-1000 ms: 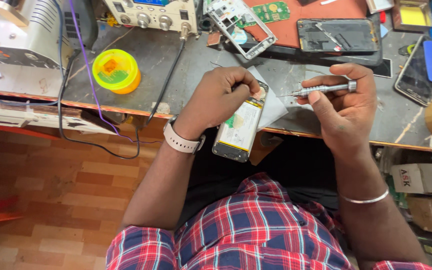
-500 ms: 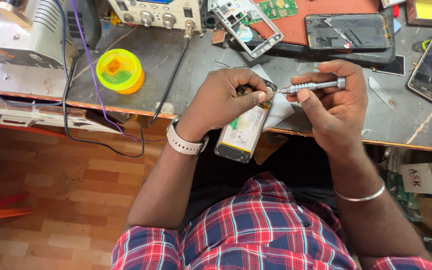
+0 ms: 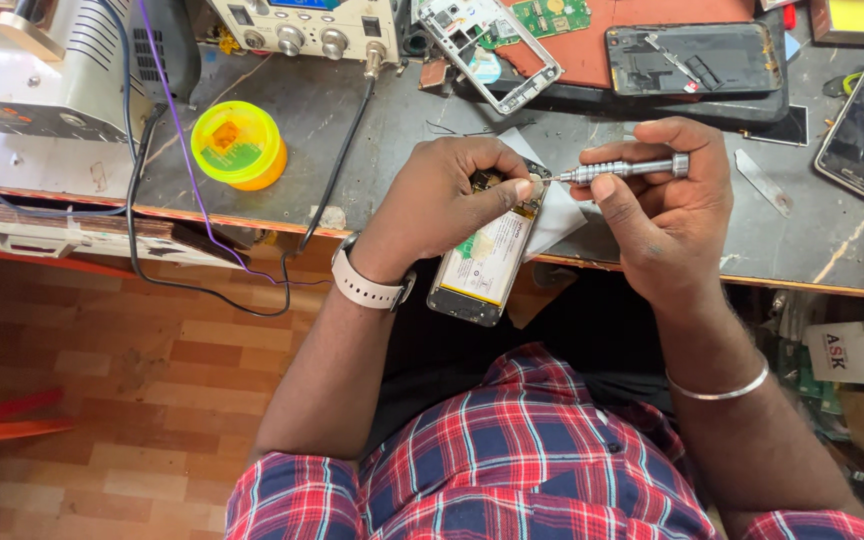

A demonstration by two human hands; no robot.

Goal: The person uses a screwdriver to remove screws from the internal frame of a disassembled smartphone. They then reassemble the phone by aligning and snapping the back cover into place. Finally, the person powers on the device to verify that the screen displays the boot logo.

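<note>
The left hand [image 3: 442,195] is closed around the upper end of an opened smartphone [image 3: 482,262], back cover off and battery showing, held tilted at the workbench [image 3: 372,150] edge. Just right of it, the right hand [image 3: 667,215] grips a silver precision screwdriver [image 3: 624,170] in curled fingers, its tip meeting the phone's top by the left thumb. A yellow round container [image 3: 239,145] sits well to the left hand's left.

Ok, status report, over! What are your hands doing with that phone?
Left hand grips the opened phone, back cover off. Right hand holds the precision screwdriver, tip at the phone's top edge. Nothing blocking.
</note>
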